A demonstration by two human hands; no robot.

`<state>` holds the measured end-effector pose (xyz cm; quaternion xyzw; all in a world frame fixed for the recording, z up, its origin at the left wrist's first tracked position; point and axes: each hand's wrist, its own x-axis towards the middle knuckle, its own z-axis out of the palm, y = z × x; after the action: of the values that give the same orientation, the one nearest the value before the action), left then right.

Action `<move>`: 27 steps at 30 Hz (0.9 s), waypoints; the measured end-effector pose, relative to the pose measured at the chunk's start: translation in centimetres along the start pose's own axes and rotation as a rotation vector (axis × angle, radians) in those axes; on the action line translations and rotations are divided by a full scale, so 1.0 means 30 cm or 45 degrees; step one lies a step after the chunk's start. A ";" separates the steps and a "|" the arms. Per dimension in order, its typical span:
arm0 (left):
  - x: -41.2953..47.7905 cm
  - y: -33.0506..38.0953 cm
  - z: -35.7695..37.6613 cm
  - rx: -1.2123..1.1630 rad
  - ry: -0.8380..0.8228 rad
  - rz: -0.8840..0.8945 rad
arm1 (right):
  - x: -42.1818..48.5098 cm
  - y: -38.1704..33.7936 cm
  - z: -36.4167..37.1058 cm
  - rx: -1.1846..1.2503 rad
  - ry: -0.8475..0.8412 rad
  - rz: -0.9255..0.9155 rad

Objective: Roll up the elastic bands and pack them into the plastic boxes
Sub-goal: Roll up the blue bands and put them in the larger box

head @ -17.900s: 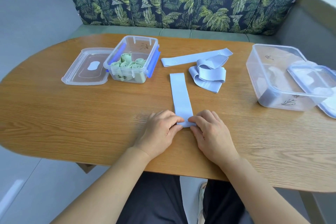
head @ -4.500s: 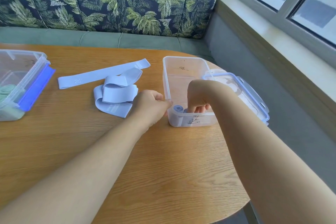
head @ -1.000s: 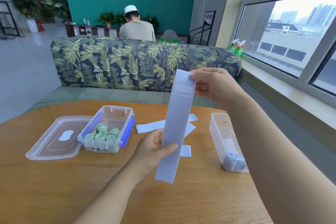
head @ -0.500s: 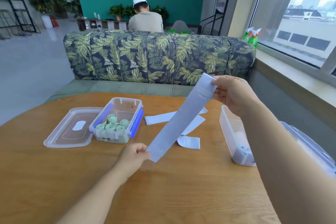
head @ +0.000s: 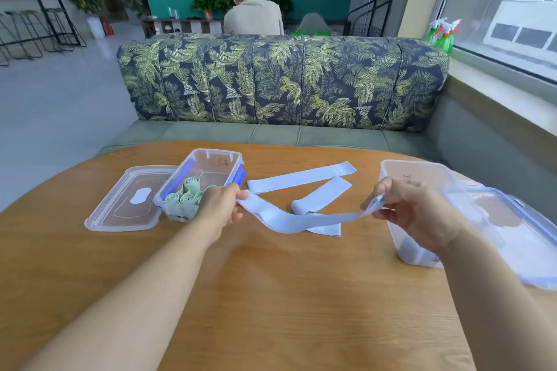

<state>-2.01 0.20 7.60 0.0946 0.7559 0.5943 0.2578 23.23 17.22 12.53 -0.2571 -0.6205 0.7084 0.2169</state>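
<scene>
band lowered, now slung between left hand, right hand.

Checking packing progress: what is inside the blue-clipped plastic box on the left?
The blue-clipped box holds rolled green bands at its near end; the far end looks empty. The left hand covers its near right corner.
</scene>
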 end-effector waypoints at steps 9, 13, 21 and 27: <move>0.085 -0.028 0.144 0.382 0.026 0.386 | -0.091 0.233 0.104 -0.464 -0.703 0.307; 0.128 -0.058 0.186 0.472 -0.021 0.384 | -0.103 0.297 0.151 -0.447 -0.766 0.381; 0.244 -0.109 0.242 0.726 -0.076 0.345 | -0.098 0.367 0.238 -0.482 -0.700 0.302; 0.278 -0.131 0.257 0.858 -0.037 0.378 | -0.134 0.364 0.272 -0.487 -0.693 0.241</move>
<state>-4.56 9.41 0.32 0.2913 0.8835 0.3416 0.1341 21.29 6.96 2.90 -0.1510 -0.7505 0.6390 -0.0755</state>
